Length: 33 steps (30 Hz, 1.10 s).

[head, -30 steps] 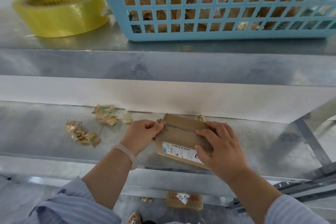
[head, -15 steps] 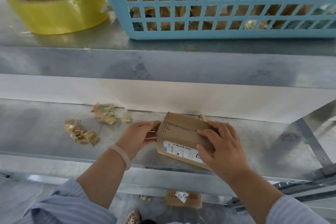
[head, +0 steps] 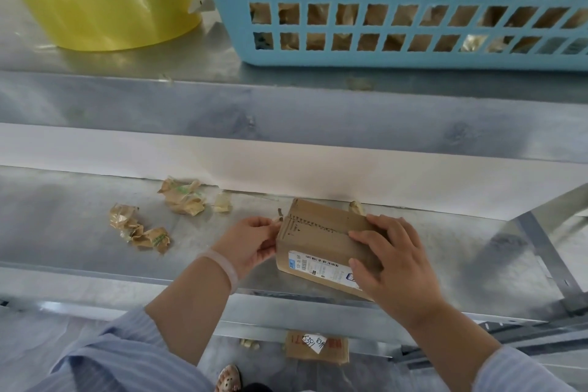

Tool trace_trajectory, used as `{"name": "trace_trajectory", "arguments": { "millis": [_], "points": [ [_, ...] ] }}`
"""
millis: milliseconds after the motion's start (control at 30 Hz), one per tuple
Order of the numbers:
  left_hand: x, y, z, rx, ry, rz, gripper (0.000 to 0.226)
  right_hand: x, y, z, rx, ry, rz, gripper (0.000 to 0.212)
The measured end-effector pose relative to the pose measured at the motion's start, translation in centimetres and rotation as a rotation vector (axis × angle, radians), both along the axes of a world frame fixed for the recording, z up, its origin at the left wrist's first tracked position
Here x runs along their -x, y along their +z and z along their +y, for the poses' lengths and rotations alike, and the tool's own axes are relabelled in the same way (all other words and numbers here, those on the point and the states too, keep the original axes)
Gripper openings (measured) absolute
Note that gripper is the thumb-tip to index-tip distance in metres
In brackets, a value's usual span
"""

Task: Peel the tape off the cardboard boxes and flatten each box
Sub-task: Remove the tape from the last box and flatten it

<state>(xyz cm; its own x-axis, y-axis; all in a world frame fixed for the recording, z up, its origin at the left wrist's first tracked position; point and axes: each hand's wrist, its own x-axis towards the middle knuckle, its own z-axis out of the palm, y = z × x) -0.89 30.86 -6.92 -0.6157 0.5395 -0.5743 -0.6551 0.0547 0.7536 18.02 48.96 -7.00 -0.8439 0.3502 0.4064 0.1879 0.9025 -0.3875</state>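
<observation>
A small brown cardboard box (head: 318, 240) with a white shipping label stands on the lower metal shelf (head: 63, 226), tilted toward me. My right hand (head: 386, 259) grips its right end, fingers over the top and thumb on the labelled front. At the box's left end my left hand (head: 251, 243) pinches a small piece of tape at the top left corner. Only a short stub of that tape shows above my fingers.
Crumpled wads of peeled tape (head: 183, 196) and more tape wads (head: 138, 229) lie on the shelf to the left. On the upper shelf sit a yellow tape roll (head: 105, 6) and a blue basket (head: 397, 6) holding cardboard. A flattened box (head: 316, 347) lies on the floor below.
My left hand has slid from the box's top left corner down along its left end, still pinching tape. The right hand has kept its hold on the box.
</observation>
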Motion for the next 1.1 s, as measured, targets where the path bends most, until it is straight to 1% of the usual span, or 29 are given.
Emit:
{"name": "trace_trajectory", "arguments": {
  "millis": [67, 167, 233, 300, 367, 400, 500, 567, 633, 700, 767, 833, 900, 933, 967, 1033, 1067, 1100],
  "points": [
    [-0.2, -0.5, 0.3, 0.039, 0.051, 0.058, 0.017, 0.0, 0.0, 0.0, -0.003, 0.003, 0.006, 0.041],
    [-0.5, -1.0, 0.6, 0.190, 0.055, 0.258, 0.012, 0.0, 0.0, 0.1, -0.011, 0.005, -0.013, 0.041],
    [-0.6, -1.0, 0.6, 0.170, 0.005, 0.315, 0.011, -0.1, 0.1, 0.1, -0.008, -0.001, -0.017, 0.041],
    [-0.4, -0.9, 0.1, 0.072, -0.044, 0.240, 0.015, -0.1, 0.1, 0.0, -0.005, -0.002, -0.013, 0.041],
    [0.2, -0.7, -0.6, -0.021, 0.002, 0.065, 0.016, -0.1, 0.1, 0.0, -0.005, -0.002, -0.016, 0.041],
    [0.5, -0.7, -1.0, -0.040, 0.016, 0.013, 0.016, -0.1, 0.2, 0.0, -0.003, -0.002, -0.018, 0.041],
    [0.7, -1.0, -1.4, -0.014, -0.046, 0.031, 0.007, 0.0, 0.2, -0.1, 0.001, 0.000, -0.009, 0.042],
    [0.7, -1.1, -1.2, -0.029, -0.044, 0.050, 0.013, 0.0, 0.3, -0.1, 0.000, 0.005, -0.004, 0.042],
    [0.7, -1.4, -1.0, -0.029, -0.027, 0.111, 0.017, 0.0, 0.3, -0.1, -0.005, 0.008, -0.003, 0.041],
    [1.0, -1.9, -1.2, 0.077, 0.016, 0.241, 0.021, 0.1, 0.3, -0.1, -0.002, 0.005, -0.009, 0.042],
    [1.7, -2.7, -1.7, 0.268, 0.101, 0.386, 0.027, 0.0, 0.3, -0.2, 0.007, 0.002, -0.018, 0.042],
    [2.7, -3.0, -2.4, 0.422, 0.164, 0.497, 0.028, 0.0, 0.3, -0.1, 0.014, 0.010, -0.020, 0.043],
    [4.0, -3.0, -3.0, 0.456, 0.176, 0.534, 0.035, -0.1, 0.4, 0.0, 0.018, 0.029, -0.023, 0.044],
    [4.6, -2.8, -3.1, 0.469, 0.158, 0.551, 0.037, -0.1, 0.4, 0.1, 0.019, 0.040, -0.022, 0.044],
    [5.3, -2.5, -3.2, 0.524, 0.116, 0.602, 0.037, -0.2, 0.4, 0.2, 0.019, 0.051, -0.019, 0.044],
    [6.0, -1.8, -3.1, 0.679, 0.007, 0.733, 0.038, -0.3, 0.5, 0.3, 0.021, 0.067, -0.005, 0.043],
    [5.9, -1.2, -3.0, 0.724, -0.035, 0.784, 0.039, -0.3, 0.5, 0.3, 0.015, 0.068, 0.009, 0.043],
    [5.5, -0.6, -2.8, 0.727, -0.071, 0.833, 0.039, -0.4, 0.7, 0.4, 0.010, 0.062, 0.025, 0.042]
  ]
}}
